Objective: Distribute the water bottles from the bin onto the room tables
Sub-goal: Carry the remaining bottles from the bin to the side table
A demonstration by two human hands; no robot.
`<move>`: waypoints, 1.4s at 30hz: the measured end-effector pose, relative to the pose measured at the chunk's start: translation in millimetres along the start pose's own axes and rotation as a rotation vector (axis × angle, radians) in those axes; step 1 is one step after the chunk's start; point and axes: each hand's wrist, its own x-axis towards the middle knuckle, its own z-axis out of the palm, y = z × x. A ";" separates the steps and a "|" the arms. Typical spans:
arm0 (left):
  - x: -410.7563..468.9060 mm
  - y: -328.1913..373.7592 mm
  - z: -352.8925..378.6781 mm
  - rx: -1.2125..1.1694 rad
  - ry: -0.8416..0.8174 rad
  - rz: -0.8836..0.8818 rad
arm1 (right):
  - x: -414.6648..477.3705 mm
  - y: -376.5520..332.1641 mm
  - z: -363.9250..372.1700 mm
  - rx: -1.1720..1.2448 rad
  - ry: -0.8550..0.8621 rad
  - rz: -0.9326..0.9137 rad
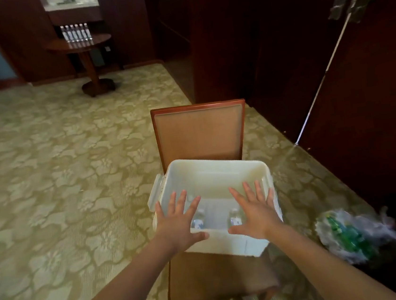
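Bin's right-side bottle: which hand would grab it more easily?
Probably the right hand: it hovers open just beside that bottle in the bin, while the left hand is nearer the other bottle.

A wooden chair stands on the carpet, a white bin on its seat. Right of the chair lies a plastic bag; far beyond it, a round table bears a row of water bottles.

A wooden chair with a tan padded back and seat stands at lower centre on a pale green carpet patterned with flowers. Dark wood doors fill the upper right, with metal handles near the top. At lower right lies a blurred clear plastic bag holding green items.
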 end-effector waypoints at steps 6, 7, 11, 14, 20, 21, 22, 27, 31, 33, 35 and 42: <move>117.6 14.4 15.2 -0.067 -0.141 -0.080 | 112.8 47.7 12.1 0.075 -0.195 -0.027; 133.0 16.1 20.5 -0.084 -0.173 -0.100 | 128.2 54.8 17.9 0.089 -0.239 -0.029; 179.1 14.0 52.3 -0.107 -0.347 -0.131 | 179.5 78.5 46.6 0.133 -0.415 -0.011; 206.4 4.1 81.4 -0.105 -0.429 -0.144 | 209.7 91.6 73.4 0.140 -0.506 -0.001; 263.0 -12.0 155.8 -0.137 -0.533 -0.109 | 255.8 110.4 141.6 0.160 -0.636 0.072; 271.8 -14.3 170.7 -0.127 -0.548 -0.102 | 263.5 113.0 153.8 0.153 -0.648 0.078; 280.5 -16.9 183.6 -0.110 -0.568 -0.089 | 270.4 115.3 166.6 0.146 -0.655 0.084; 320.2 -19.4 224.3 -0.102 -0.652 -0.051 | 296.2 123.0 212.7 0.190 -0.693 0.132; 336.0 -22.8 248.2 0.032 -0.617 0.015 | 309.5 124.3 241.4 0.188 -0.690 0.147; 340.8 -24.7 254.1 0.070 -0.604 0.029 | 313.4 122.9 254.1 0.205 -0.640 0.191; 343.5 -25.8 257.6 0.061 -0.561 0.039 | 315.1 120.4 262.2 0.191 -0.558 0.220; 335.7 -24.0 281.2 -0.185 -0.254 0.107 | 312.2 110.3 267.8 0.213 -0.447 0.226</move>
